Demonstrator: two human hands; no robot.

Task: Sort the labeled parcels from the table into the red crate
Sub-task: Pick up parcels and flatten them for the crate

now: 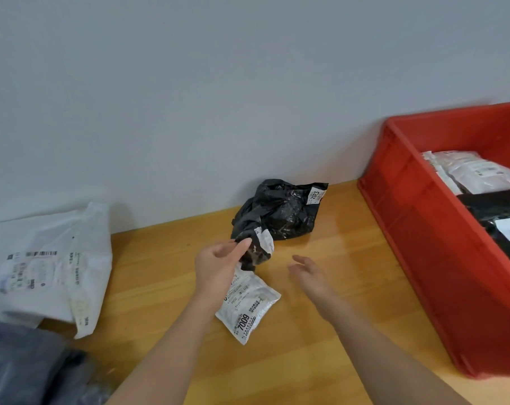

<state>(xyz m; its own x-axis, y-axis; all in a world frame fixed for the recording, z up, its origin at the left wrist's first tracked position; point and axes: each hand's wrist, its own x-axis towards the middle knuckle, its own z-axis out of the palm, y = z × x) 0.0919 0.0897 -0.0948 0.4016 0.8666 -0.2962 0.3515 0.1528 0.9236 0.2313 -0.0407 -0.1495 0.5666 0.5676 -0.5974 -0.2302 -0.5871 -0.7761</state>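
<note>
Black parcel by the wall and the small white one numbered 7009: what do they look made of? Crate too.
Black parcel: thin glossy plastic film, judging by its crumples and shiny glints. White parcel: smooth plastic pouch, probably, with soft creases and a printed label. Red crate: rigid moulded plastic with a slight sheen; ribs show on its wall.

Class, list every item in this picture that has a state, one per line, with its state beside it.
left hand: pinching a corner of the black parcel
right hand: open, holding nothing, above the table
black parcel: crumpled, on the table by the wall
small white parcel: flat on the table, label up
large white parcel: on the table, label up
red crate: open-topped, partly filled with parcels
</note>
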